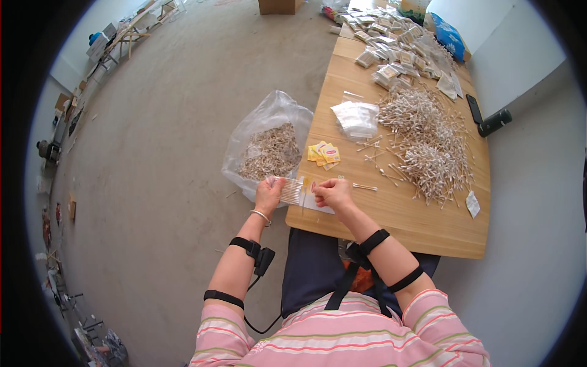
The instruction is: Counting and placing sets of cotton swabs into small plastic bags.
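Cotton swabs: a small bundle in a clear sleeve (292, 191) sits at centre frame, just over the near-left corner of the table (428, 226).
View: head camera, looking down; only one view supplied.
Left hand (268, 194): closed around the left end of the clear sleeve, holding it level off the table edge, apparently so the open end faces the other hand.
Right hand (333, 192): fingers pinched together at the sleeve's right end, resting on a white sheet (318, 205) at the table edge; whether a swab is between the fingertips cannot be told.
Loose swab pile (425, 137): spread across the centre-right of the frame, within reach of the right hand.
Stray swabs (365, 186): a few lie just right of the right hand.
Yellow labels (324, 153): small stack above the hands, near the table's left edge.
Empty clear sleeves (356, 118): heap above the labels.
Filled packs (391, 49): many at upper frame, on the far end of the table.
Plastic bag (269, 147): open on the floor left of the table, holding pale stick-like material, close beside the left hand.
Dark phone and black cylinder (486, 116): at the right table edge.
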A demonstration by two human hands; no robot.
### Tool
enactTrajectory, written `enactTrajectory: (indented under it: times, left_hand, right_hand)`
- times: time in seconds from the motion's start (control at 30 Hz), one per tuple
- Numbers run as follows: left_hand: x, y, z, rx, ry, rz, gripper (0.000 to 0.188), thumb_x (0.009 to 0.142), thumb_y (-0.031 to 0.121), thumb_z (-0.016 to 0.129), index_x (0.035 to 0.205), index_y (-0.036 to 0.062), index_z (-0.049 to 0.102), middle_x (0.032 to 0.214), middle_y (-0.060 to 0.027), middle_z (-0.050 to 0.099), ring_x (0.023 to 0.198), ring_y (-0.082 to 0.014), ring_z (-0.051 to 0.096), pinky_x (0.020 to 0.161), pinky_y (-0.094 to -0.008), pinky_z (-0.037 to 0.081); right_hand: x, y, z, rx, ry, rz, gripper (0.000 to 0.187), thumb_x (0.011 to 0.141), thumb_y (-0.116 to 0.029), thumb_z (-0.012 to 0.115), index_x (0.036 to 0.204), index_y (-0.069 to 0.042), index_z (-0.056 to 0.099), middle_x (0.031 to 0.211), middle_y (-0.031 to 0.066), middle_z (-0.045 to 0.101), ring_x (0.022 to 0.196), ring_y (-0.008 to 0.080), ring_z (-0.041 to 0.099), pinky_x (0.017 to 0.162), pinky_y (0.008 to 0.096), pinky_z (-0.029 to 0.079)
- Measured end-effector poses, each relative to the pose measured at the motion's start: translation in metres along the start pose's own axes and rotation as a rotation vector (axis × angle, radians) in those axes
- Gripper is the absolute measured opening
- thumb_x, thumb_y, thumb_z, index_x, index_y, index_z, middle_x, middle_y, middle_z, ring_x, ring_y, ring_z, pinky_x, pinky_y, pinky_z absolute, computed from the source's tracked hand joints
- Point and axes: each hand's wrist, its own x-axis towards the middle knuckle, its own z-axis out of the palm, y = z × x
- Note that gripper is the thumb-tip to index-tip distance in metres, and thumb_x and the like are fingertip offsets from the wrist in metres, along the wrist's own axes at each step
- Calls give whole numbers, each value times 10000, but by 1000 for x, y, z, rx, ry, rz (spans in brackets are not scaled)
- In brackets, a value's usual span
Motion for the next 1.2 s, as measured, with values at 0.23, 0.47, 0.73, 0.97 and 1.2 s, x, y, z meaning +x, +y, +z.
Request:
enactTrajectory:
  times: [0.23,0.47,0.73,0.97,1.2]
  left_hand:
    - [-1,-3,1,57,42,39,251,883,241,627,773,16,641,674,-5,625,611,-73,529,558,-273,443]
    - [4,-5,2,120,35,94,256,888,247,618,763,24,632,641,14,591,572,-76,506,511,-278,415]
    - [-7,2,-8,-24,-13,-58,205,911,283,601,825,99,633,641,52,565,509,-40,480,434,-211,358]
    - [-2,8,2,-5,-42,-104,223,908,293,612,834,84,637,643,53,561,531,-41,499,464,-208,384]
    - [-7,13,2,610,333,359,293,843,180,655,1077,19,583,1014,-118,598,963,-213,572,829,-338,455]
  right_hand:
    - [-7,12,25,-69,42,61,178,805,-104,724,811,13,590,703,76,634,540,111,606,459,230,517]
    - [-5,6,49,-218,48,-25,159,797,-111,701,806,7,595,673,80,636,549,124,618,465,254,521]
    - [9,-15,20,-723,164,-358,207,755,-189,668,924,-73,644,911,155,664,898,331,629,807,420,493]
    - [59,-35,-122,-1350,427,-753,377,800,-171,608,1160,-93,528,1251,96,460,1185,289,404,996,413,362]
    - [12,9,-137,-1191,381,-855,302,812,-185,616,1091,-83,561,1229,100,491,1196,296,414,1005,430,354]
